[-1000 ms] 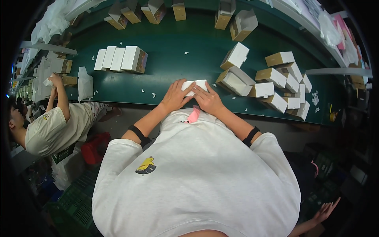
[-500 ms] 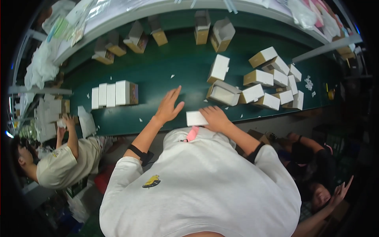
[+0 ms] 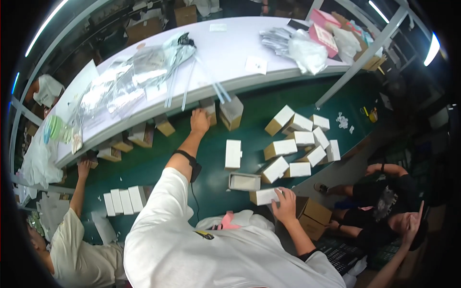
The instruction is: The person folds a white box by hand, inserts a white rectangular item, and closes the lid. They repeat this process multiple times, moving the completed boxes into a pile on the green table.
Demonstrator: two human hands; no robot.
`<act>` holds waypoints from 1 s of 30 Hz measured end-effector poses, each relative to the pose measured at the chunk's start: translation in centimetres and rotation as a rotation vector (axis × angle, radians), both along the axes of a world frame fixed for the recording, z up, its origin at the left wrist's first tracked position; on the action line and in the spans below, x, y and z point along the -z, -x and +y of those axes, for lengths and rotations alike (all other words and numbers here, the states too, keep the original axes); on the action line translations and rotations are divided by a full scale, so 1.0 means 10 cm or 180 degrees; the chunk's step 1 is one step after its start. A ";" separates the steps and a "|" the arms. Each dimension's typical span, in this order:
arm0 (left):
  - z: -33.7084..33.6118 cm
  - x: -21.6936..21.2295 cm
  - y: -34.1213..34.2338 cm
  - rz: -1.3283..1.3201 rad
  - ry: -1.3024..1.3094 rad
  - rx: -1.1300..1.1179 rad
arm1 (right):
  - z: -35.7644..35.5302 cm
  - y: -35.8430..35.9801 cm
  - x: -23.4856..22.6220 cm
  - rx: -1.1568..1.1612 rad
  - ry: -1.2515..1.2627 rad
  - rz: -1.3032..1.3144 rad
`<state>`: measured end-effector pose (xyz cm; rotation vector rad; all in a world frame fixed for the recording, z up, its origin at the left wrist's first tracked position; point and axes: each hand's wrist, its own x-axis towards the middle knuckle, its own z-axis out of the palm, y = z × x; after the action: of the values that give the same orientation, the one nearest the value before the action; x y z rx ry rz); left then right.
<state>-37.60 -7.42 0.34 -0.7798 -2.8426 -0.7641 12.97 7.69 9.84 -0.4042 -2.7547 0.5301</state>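
Note:
My left hand [image 3: 200, 121] reaches far forward under the shelf edge, its fingers closed around the near side of an upright cardboard box [image 3: 208, 105] with a raised flap. A similar open box [image 3: 231, 114] stands just right of it. Near the front edge of the table, my right hand [image 3: 285, 203] grips the right end of a closed white-topped box [image 3: 263, 197]. Directly beyond that box lies an open box [image 3: 244, 182] with a pale inside. Another closed white box [image 3: 233, 154] lies farther back.
Several closed boxes [image 3: 300, 138] cluster on the green table [image 3: 192, 158] at right. A row of white boxes [image 3: 126, 200] sits at left. Overhead, the white shelf [image 3: 225, 48] carries plastic bags. One co-worker [image 3: 77, 240] reaches in at left; other people are at right.
My left hand has gone from above the table's middle to a far open box. My right hand and its white box have shifted right past the open box. The view has tilted upward.

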 end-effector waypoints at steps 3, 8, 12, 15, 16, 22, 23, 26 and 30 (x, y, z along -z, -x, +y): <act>-0.10 -0.02 0.14 -0.0159 -0.0143 -0.0061 | 0.05 0.36 -0.29 0.0235 0.0156 0.0356; -0.69 -0.44 -0.36 0.0567 -0.0780 -0.0508 | 0.20 1.41 -0.52 0.0447 0.1062 0.0805; -1.57 -0.55 -1.30 0.0853 -0.0697 -0.0433 | 0.54 2.79 0.02 0.0730 0.1875 -0.0055; -1.84 -0.60 -2.17 0.0580 -0.0543 -0.0460 | 0.74 3.75 0.50 0.1217 0.3010 -0.0893; -1.93 -0.53 -2.45 0.0478 -0.0507 -0.0464 | 0.77 3.97 0.56 0.1211 0.3491 -0.1125; -2.20 -0.32 -3.67 -0.0502 -0.1138 -0.0240 | 0.85 4.43 1.13 0.0607 0.2089 -0.0888; -2.28 -0.36 -3.73 -0.0483 -0.1135 -0.0386 | 0.73 4.45 1.02 0.0312 0.1748 -0.0929; -2.53 -0.53 -3.81 -0.0076 -0.1155 -0.0854 | 0.16 4.48 0.83 -0.0714 0.1701 -0.0918; -2.84 -0.36 -3.41 -0.0575 -0.1722 -0.2242 | -1.15 4.46 0.56 -0.1502 0.2501 -0.1792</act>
<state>-3.54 -35.84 3.97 0.3569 -2.5335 -1.3926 -31.59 -3.80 4.22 -0.0441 -3.0455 1.8926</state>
